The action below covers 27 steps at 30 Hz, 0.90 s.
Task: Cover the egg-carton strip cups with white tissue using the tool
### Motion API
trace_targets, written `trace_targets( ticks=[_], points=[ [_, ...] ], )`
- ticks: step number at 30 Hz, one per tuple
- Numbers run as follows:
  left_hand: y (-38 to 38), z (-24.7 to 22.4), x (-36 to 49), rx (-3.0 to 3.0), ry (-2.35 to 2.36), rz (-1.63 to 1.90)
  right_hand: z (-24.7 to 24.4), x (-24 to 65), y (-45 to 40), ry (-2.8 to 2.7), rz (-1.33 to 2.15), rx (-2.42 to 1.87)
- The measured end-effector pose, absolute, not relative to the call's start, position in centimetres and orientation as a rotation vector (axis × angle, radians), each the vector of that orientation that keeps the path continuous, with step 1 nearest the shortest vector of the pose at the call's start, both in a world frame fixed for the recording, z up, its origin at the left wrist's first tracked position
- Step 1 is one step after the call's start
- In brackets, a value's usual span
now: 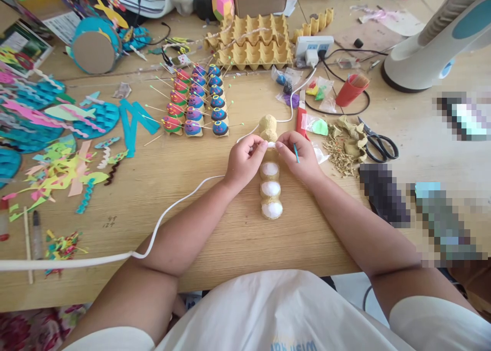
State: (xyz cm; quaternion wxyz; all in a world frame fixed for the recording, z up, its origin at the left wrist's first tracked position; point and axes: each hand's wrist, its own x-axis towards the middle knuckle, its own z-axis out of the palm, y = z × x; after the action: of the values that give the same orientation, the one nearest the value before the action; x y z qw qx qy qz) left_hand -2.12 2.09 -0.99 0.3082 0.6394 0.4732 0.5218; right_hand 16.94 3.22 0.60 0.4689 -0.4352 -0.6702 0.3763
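A strip of bumpy tan egg carton (268, 128) lies lengthwise on the table in front of me, several of its domes capped with smooth white modelling clay (271, 189). My left hand (247, 159) is closed, thumb and fingertips pressed at the left edge of a white clay patch near the strip's upper part. From the other side, my right hand (299, 154) pinches at the same patch. A thin blue stick (296, 153) is held between the fingers of my right hand. The far dome of the strip is bare; my fingers partly cover the patch between them.
Three rows of painted carton domes (195, 101) with pins stand left of centre. A white cable (172, 202) runs under my left arm. Black scissors (379, 142), carton scraps (345, 146), a red cup of sticks (352, 90) and a power strip (314, 45) lie to the right.
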Motion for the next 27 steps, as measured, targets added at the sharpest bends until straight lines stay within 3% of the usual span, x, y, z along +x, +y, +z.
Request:
trace_targets(
  ticks=[12,27],
  points=[
    [2.3,-1.1,-2.4,1.746,1.403,1.247,0.0,17.2,3.2,-1.770,0.854,-1.298],
    [2.5,-1.1,-2.5,1.676,1.382,1.211,-0.8,17.4,3.6,-1.791,0.929,-1.187]
  ],
)
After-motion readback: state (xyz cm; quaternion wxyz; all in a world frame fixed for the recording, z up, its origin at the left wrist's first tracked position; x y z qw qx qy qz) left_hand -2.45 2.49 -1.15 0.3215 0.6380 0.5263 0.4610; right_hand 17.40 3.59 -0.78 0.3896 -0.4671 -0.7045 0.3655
